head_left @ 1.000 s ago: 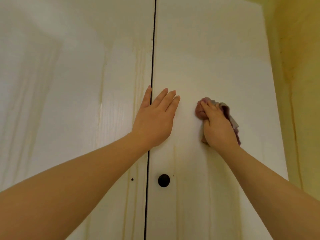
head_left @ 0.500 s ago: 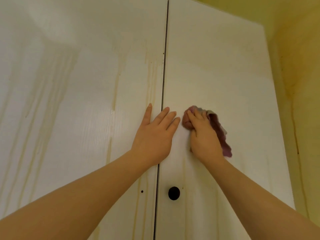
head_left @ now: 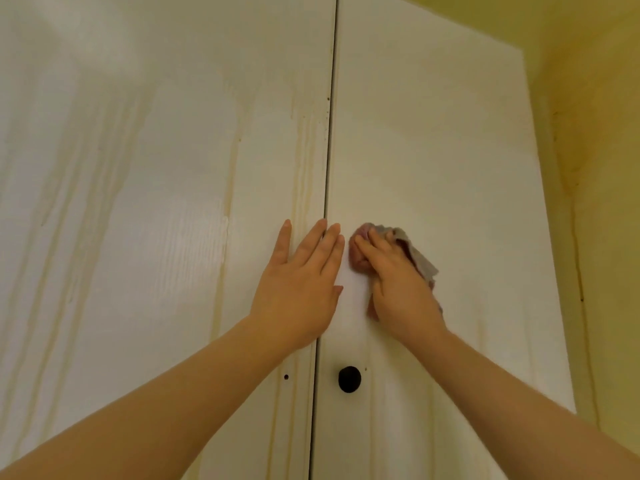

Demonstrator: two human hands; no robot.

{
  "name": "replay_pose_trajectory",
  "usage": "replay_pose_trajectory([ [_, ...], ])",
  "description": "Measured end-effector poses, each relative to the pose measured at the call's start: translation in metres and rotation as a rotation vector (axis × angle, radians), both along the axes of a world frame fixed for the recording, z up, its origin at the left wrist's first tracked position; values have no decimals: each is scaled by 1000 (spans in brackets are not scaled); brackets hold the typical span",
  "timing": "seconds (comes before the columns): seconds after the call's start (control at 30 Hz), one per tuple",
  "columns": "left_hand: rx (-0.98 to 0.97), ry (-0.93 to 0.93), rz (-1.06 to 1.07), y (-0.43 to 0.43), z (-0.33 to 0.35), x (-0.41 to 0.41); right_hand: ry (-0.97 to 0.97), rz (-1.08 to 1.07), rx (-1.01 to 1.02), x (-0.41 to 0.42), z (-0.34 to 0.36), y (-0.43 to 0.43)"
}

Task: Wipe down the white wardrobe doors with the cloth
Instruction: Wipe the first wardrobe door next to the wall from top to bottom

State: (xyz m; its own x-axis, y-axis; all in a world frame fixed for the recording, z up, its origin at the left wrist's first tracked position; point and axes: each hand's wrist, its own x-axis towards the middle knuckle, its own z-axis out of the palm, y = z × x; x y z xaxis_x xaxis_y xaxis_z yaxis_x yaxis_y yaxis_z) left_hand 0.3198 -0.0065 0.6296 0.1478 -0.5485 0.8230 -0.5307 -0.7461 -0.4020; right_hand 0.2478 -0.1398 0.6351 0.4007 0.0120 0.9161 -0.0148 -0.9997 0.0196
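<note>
Head view: left hand (head_left: 298,289) flat, fingers straight, palm across seam between left door (head_left: 156,237) and right door (head_left: 450,150). Right hand (head_left: 398,289) grip curled over bunched cloth (head_left: 419,261), pressing it on right door beside seam, above black knob (head_left: 349,379).

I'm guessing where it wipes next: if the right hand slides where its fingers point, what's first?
Probably the left hand, whose fingertips lie close up-left; else the door gap.

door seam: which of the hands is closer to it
Left. The left hand lies flat across the seam, fingertips reaching onto the right door. The right hand, holding the cloth, sits wholly on the right door, apart from the seam.
</note>
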Motion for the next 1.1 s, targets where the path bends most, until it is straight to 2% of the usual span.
replay_pose_trajectory([
  [0.13,15,-16,22,-3,0,-5,3,-34,56,-6,40,-4],
  [0.3,36,-13,21,1,0,-6,39,-36,-48,-6,-15,-6],
  [0.47,1,11,-30,-6,-2,-8,30,-56,-9,-8,12,-8],
  [0.6,22,8,-44,-8,-16,-9,82,-50,-44,-9,-29,-7],
  [0.7,-51,-99,-108,-13,-27,0,97,-24,-122,-19,-46,-10],
  [0.8,-134,-170,-212,-19,-31,8,107,-25,-63,-19,-26,-8],
  [0.87,-139,-182,-232,-21,-34,12,109,-13,-21,-17,-33,-4],
  [1.0,-85,-208,-230,-16,-43,16,38,-102,-164,-18,-84,-19],
  [1.1,-48,-211,-208,-10,-51,18,67,-66,-131,-20,-67,-16],
])
